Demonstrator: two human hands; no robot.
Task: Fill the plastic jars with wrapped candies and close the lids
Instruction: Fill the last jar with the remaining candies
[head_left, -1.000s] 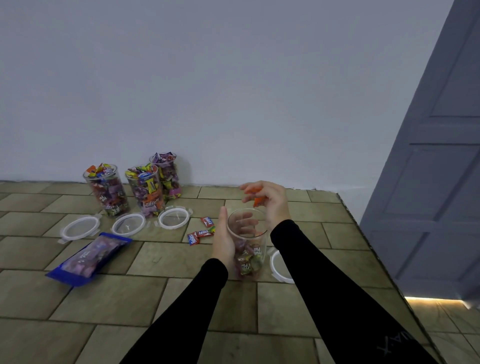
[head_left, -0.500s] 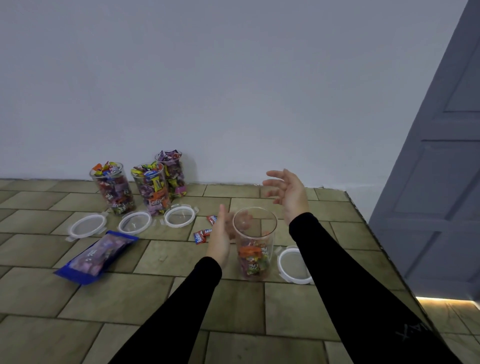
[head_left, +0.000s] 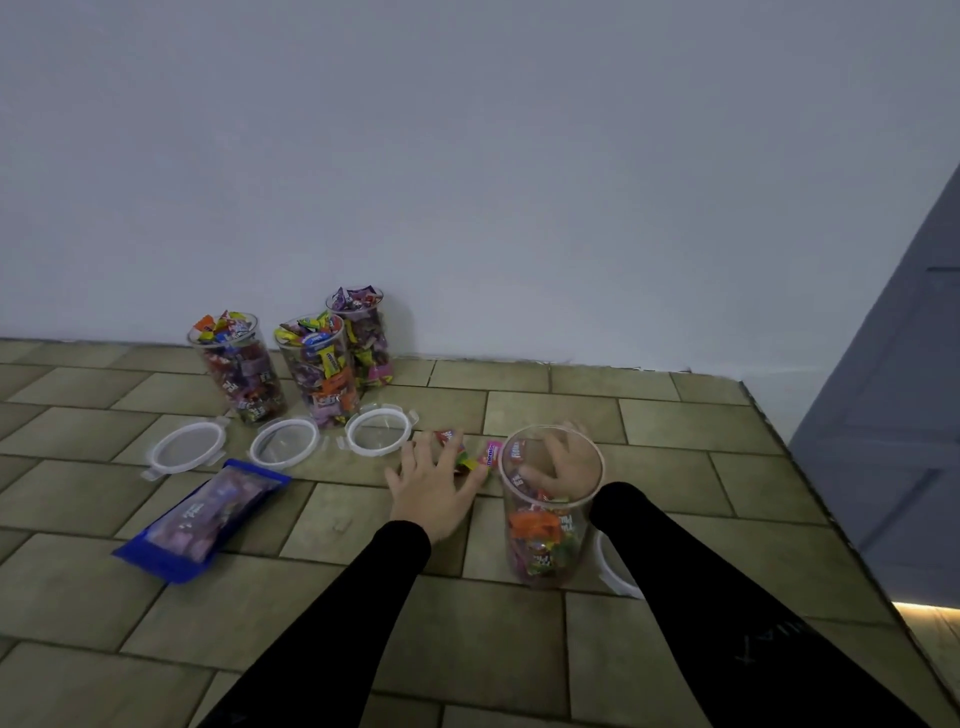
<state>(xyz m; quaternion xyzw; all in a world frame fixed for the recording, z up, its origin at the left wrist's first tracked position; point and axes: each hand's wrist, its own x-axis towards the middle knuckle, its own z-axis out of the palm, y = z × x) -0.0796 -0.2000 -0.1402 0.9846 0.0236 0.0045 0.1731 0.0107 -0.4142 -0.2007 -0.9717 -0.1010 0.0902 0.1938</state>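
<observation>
Three jars (head_left: 311, 364) at eleven o'clock stand heaped with candies yet lidless, their lids (head_left: 283, 442) flat before them, while the fourth jar (head_left: 548, 506) at centre is barely half full, the left hand (head_left: 436, 486) spread flat over loose candies (head_left: 467, 457) and the right hand (head_left: 566, 462), seen through the jar, in a grip I cannot tell

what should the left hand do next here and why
Probably close the left hand on the loose candies under its fingertips and drop them into the near jar. That jar is only partly filled, while the three back jars are heaped. The right hand is behind the jar.
</observation>
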